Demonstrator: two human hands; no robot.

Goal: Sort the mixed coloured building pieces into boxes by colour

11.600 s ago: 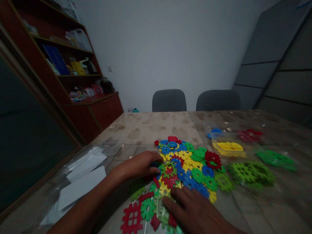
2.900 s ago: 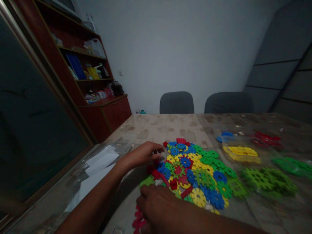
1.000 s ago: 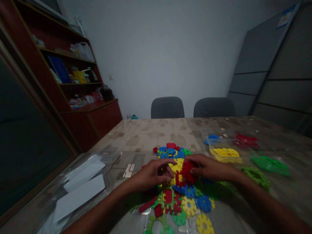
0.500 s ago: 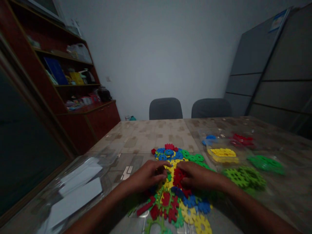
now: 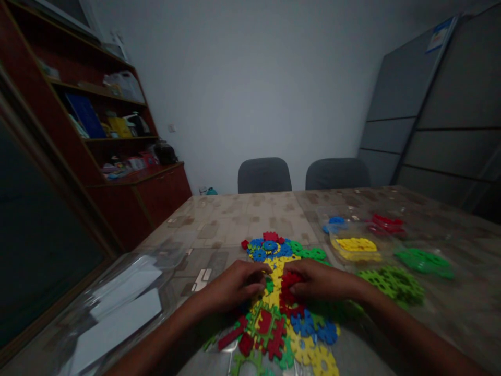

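Observation:
A heap of flat plastic gear and grid pieces [image 5: 284, 318] in red, blue, yellow and green lies on the table [image 5: 242, 214] in front of me. My left hand [image 5: 235, 284] rests on the heap's left side, fingers curled and pinched over the pieces; what it grips is hidden. My right hand [image 5: 319, 279] lies on the heap's right side, its fingers closed on a red gear piece [image 5: 288, 282]. The two hands almost touch over the yellow pieces in the middle.
Sorted piles sit at right: yellow pieces [image 5: 354, 245], blue [image 5: 332, 223], red [image 5: 385, 222], green gears [image 5: 425, 261] and green grids [image 5: 391, 282]. A clear bag with white cards [image 5: 117, 303] lies at left. Two grey chairs [image 5: 264, 175] stand behind the table; a red shelf cabinet [image 5: 129, 167] stands at left.
Both hands have slid slightly toward me over the heap and stay close together. Earlier, the right hand was near the front edge and the left worked alone at the heap's left.

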